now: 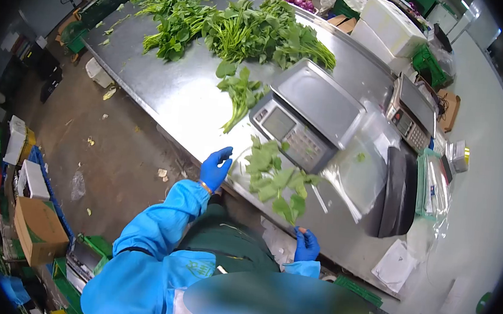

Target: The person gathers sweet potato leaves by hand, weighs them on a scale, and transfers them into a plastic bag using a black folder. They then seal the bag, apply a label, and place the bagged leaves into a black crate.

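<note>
A clear plastic bag of leafy greens (273, 180) lies on the steel table (167, 96) near its front edge, just in front of a weighing scale (308, 120). My right hand (306, 244), in a blue glove, pinches the near end of the bag. My left hand (216, 167), also gloved in blue, hovers with fingers spread at the table's edge, just left of the bag, and holds nothing. A loose bunch of greens (242, 93) lies farther back, left of the scale.
A large heap of greens (233, 24) covers the far end of the table. A second scale (413, 117), white foam boxes (388, 25) and a stack of clear bags (434, 185) sit to the right. A cardboard box (39, 228) and crates stand on the floor at left.
</note>
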Demonstrator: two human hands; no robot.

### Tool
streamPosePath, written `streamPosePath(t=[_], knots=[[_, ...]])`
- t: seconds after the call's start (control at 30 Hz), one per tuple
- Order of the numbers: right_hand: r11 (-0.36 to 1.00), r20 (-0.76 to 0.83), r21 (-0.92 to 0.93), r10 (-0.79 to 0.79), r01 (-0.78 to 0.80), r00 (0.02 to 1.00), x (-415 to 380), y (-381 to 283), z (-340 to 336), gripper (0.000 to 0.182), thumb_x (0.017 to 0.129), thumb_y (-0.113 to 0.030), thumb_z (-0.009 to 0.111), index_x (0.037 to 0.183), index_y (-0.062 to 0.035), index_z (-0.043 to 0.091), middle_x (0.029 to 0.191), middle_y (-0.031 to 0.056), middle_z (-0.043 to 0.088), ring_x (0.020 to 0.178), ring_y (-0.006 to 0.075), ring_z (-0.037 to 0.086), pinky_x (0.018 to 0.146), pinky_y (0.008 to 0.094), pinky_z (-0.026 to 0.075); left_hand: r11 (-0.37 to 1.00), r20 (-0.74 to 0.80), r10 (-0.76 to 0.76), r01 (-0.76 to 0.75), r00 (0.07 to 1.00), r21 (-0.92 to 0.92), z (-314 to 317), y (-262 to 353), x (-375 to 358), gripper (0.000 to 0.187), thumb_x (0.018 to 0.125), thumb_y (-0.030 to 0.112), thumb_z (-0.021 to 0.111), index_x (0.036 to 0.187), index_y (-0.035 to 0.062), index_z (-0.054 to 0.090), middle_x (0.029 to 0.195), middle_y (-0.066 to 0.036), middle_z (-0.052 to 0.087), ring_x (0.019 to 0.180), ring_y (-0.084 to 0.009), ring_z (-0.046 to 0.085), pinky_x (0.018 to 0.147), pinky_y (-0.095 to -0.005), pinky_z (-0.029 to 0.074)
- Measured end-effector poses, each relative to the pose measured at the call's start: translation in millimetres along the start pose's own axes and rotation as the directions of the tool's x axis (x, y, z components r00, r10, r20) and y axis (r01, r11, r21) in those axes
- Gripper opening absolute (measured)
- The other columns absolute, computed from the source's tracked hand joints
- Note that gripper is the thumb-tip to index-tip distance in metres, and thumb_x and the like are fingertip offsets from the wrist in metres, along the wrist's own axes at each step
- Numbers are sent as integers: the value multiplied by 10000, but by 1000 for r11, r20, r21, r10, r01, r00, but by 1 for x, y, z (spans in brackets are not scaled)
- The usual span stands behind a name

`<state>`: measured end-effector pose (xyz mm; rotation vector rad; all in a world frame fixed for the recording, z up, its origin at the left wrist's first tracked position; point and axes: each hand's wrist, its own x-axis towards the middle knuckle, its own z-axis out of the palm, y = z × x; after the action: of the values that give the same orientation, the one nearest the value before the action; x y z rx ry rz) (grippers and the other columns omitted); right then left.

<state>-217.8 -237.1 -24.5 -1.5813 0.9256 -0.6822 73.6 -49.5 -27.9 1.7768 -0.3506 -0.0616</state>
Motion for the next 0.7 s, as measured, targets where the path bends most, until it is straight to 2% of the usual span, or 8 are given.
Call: streamPosePath(t=[0.07,0.13,0.2,0.27,0.33,0.4,0.53,0.7], knots=[[998,116,-57,8,-1,993,21,-22,57,130,760,23,620,888,1,608,881,83,631,817,146,592,765,276,465,985,9,95,-95,995,144,2,-12,64,484,741,79,652,1198,82,495,1099,-71,554,994,-183,536,829,-306,445],[998,130,-10,67,-66,989,47,-68,118,129,762,17,619,889,-7,617,873,83,633,814,148,601,749,272,472,999,-55,14,-12,998,30,4,-15,116,516,730,102,667,1212,97,484,1088,-69,553,978,-199,532,822,-309,447],[959,334,-88,-225,268,915,87,-124,180,139,779,10,603,918,7,607,873,94,640,822,152,604,749,279,476,998,-56,-40,37,998,-49,-3,-17,171,512,749,94,649,1227,82,465,1107,-76,551,968,-208,533,823,-305,447],[927,416,-108,-287,360,863,127,-148,237,151,785,0,598,936,1,610,870,105,640,826,150,602,734,272,477,954,-3,-203,197,979,-225,-9,-38,222,466,788,88,609,1226,39,457,1139,-100,542,990,-206,534,851,-308,439],[947,527,-147,-169,285,833,164,-180,293,177,801,-15,586,977,3,598,909,96,638,842,155,597,758,275,473,922,46,-211,214,976,-322,-20,-42,267,423,822,77,564,1221,-3,449,1168,-121,529,1022,-199,530,884,-301,425],[1000,539,-13,17,-13,842,199,-183,346,200,797,-44,610,996,-23,604,915,63,635,806,119,593,758,254,464,911,-10,-142,127,990,-392,-30,-55,312,391,814,98,580,1185,8,493,1111,-108,563,975,-167,554,844,-275,437],[999,640,7,21,-33,768,287,-203,438,399,824,-143,600,1155,46,483,1032,109,597,891,160,580,787,280,466,899,-64,-198,155,978,-410,-52,-62,404,373,848,135,559,1178,-24,491,1032,-99,582,884,-136,555,771,-250,459],[923,383,-351,297,-160,875,408,-207,541,867,690,-376,715,1296,70,284,1020,162,594,911,230,581,778,299,457,921,-25,-218,197,976,-336,-59,-73,494,404,836,180,588,1164,-38,493,1041,-112,584,896,-150,559,768,-249,453]])
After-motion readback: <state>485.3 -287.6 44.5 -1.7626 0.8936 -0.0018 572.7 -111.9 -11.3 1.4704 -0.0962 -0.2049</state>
